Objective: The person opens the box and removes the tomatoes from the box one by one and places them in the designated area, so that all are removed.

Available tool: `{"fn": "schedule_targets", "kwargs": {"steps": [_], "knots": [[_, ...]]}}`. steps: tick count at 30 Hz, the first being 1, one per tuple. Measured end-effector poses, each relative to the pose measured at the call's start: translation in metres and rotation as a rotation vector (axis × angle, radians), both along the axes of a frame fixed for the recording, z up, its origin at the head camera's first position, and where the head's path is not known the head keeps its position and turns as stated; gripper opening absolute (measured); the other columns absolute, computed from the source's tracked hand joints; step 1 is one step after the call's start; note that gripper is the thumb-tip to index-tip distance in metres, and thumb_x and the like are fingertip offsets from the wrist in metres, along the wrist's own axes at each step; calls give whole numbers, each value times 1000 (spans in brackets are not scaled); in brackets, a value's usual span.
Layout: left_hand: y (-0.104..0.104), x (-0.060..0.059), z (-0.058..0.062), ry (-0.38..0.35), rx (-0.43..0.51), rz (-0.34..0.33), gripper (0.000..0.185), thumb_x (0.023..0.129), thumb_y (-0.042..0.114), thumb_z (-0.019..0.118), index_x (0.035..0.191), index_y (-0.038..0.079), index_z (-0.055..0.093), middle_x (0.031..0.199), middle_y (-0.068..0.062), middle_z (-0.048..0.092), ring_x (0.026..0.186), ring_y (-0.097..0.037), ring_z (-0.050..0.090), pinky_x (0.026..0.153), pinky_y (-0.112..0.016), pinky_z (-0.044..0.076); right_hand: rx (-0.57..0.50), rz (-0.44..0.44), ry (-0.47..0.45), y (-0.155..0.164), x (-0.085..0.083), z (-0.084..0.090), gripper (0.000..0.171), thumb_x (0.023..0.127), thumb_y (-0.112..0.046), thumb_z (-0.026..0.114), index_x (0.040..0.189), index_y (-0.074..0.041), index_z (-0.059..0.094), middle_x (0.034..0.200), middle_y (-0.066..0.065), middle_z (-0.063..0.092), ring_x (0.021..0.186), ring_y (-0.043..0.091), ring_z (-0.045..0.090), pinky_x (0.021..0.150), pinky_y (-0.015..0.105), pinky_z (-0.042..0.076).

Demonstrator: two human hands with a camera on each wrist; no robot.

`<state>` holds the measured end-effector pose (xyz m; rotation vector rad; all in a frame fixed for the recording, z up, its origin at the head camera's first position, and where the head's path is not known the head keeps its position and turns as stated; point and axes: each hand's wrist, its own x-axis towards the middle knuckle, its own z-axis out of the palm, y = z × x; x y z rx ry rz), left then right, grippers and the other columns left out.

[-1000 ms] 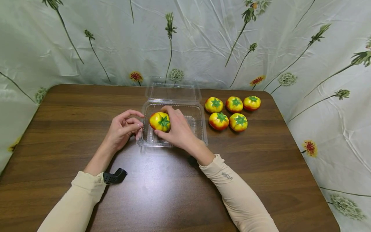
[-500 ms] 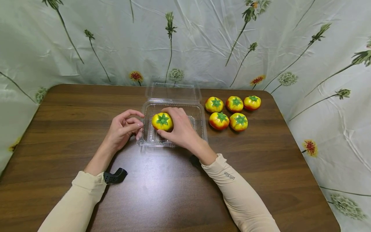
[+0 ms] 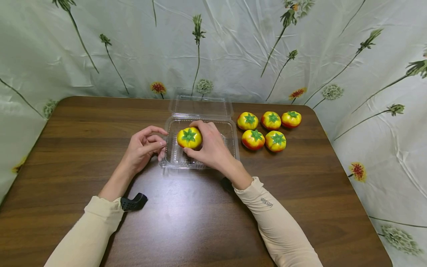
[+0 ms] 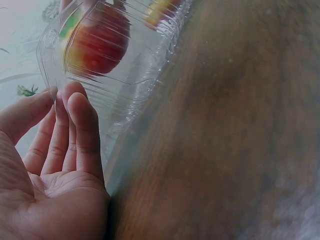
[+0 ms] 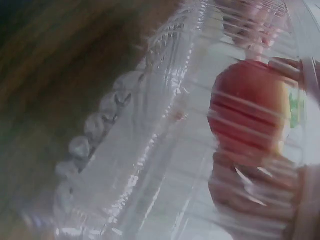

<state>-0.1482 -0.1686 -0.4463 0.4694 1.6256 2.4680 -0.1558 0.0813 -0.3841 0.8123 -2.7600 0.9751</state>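
1. Backdrop sheet (image 3: pixel 233 48): pale cloth printed with long-stemmed flowers, hung behind and to both sides of the tabletop.
2. Tabletop (image 3: pixel 200 222): dark wood grain with rounded corners; it carries every item below.
3. Clamshell container (image 3: pixel 230 148): clear plastic, lid hinged open toward the far edge, tray sitting at the middle of the far half of the tabletop.
4. Right hand (image 3: pixel 210 146): reaches into the tray from the near side, thumb and fingers curled round the held tomato. The right wrist view shows the same grip through the ribbed plastic wall (image 5: pixel 150 165).
5. Left hand (image 3: pixel 143 146): set against the tray's left wall, fingers loosely bent with the tips touching the plastic and closed round nothing. The left wrist view shows the fingers (image 4: pixel 82 125) lying along the ribbed wall.
6. Held tomato (image 3: pixel 189 137): yellow shading to red, green star-shaped calyx facing up, in the left part of the tray. Whether it rests on the tray floor cannot be told.
7. Loose tomatoes, five: same colouring, grouped near the far right corner just beside the container. Back row of three (image 3: pixel 247 121), (image 3: pixel 271 120), (image 3: pixel 291 119); front row of two (image 3: pixel 253 139), (image 3: pixel 275 141).
8. Black strap piece (image 3: pixel 133 203): lies against the left sleeve (image 3: pixel 93 230), toward the near edge.
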Motion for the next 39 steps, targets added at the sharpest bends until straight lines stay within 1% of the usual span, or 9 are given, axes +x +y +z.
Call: {"fn": "schedule_targets", "kwargs": {"steps": [6, 15, 18, 23, 26, 29, 32, 35, 39], "knots": [[0, 0, 0, 2, 0, -2, 24, 92, -17, 51, 116, -11, 51, 73, -14, 67, 51, -24, 59, 45, -30, 51, -19, 0, 28, 6, -1, 4, 62, 76, -34, 82, 127, -13, 55, 117, 0, 64, 107, 18, 50, 90, 36, 48], [0, 0, -2, 13, 13, -8, 25, 92, -18, 51, 116, -12, 51, 73, -14, 66, 51, -24, 59, 45, -31, 51, -39, -18, 61, 23, -5, 5, 63, 76, -36, 82, 128, -13, 57, 122, 0, 64, 110, 20, 51, 93, 41, 45], [0, -1, -2, 17, 17, -9, 25, 91, -19, 51, 116, -12, 50, 73, -14, 66, 51, -24, 59, 45, -31, 51, -44, -32, 63, 30, -6, 7, 62, 76, -35, 82, 129, -14, 57, 122, -1, 64, 108, 19, 51, 89, 40, 45], [0, -1, -2, 15, 19, -7, 25, 91, -19, 51, 115, -12, 51, 73, -14, 67, 51, -24, 60, 45, -30, 51, -73, -57, 62, 44, -9, 12, 61, 77, -34, 81, 129, -15, 56, 121, -1, 62, 103, 17, 50, 82, 32, 46], [0, 0, -1, 14, 17, -5, 25, 91, -19, 51, 115, -12, 51, 73, -14, 67, 51, -23, 60, 45, -30, 51, -88, -80, 81, 52, -10, 16, 62, 77, -34, 81, 130, -14, 56, 120, 0, 63, 101, 18, 49, 80, 32, 46], [0, 0, -1, 14, 18, -6, 25, 91, -19, 52, 115, -12, 51, 73, -14, 67, 52, -23, 60, 45, -30, 51, -101, -108, 96, 62, -11, 20, 62, 77, -34, 82, 130, -14, 56, 119, 1, 63, 100, 19, 49, 79, 34, 47], [0, 0, -1, 14, 19, -9, 25, 91, -19, 52, 116, -12, 51, 74, -14, 67, 52, -24, 61, 45, -31, 51, -103, -143, 93, 73, -12, 22, 63, 77, -36, 82, 131, -15, 56, 120, 2, 63, 99, 19, 49, 78, 36, 46], [0, 0, -1, 16, 20, -11, 26, 91, -18, 52, 116, -12, 51, 75, -14, 67, 52, -24, 61, 45, -31, 51, -100, -178, 81, 84, -12, 23, 64, 77, -36, 82, 132, -16, 56, 121, 2, 61, 99, 19, 49, 79, 36, 47], [0, 1, -1, 19, 24, -13, 26, 91, -19, 52, 116, -13, 50, 75, -14, 67, 52, -24, 61, 44, -31, 51, -91, -218, 65, 98, -12, 23, 64, 77, -36, 82, 133, -17, 55, 124, 3, 60, 103, 20, 50, 84, 38, 47]]}}
